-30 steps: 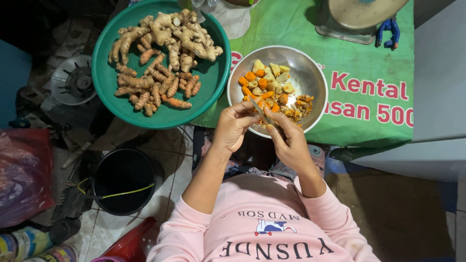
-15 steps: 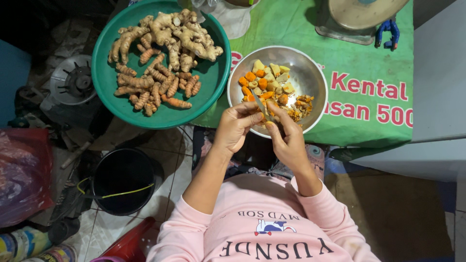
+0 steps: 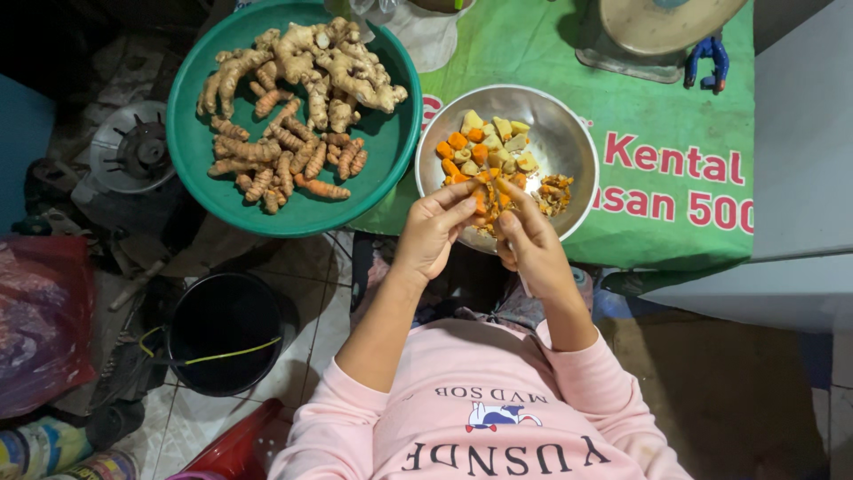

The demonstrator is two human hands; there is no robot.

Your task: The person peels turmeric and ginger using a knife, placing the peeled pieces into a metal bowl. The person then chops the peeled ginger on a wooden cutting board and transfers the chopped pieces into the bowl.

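Between the two hands sits an orange root piece (image 3: 484,197), held right over the near rim of the silver bowl (image 3: 569,151), probably so cut bits drop in with the other pieces. The left hand (image 3: 433,233) pinches the piece with its fingertips. The right hand (image 3: 531,249) is curled close against it; I cannot tell what it grips. Beside the bowl, a green tray (image 3: 204,178) holds whole roots. Since a moment ago, both hands have hardly moved.

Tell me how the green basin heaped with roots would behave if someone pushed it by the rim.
The green basin overhangs the table's edge, so a push could probably tip it. The heaped roots likely make it fairly heavy. Loose and knobbly, they would probably shift or tumble out rather than roll far.
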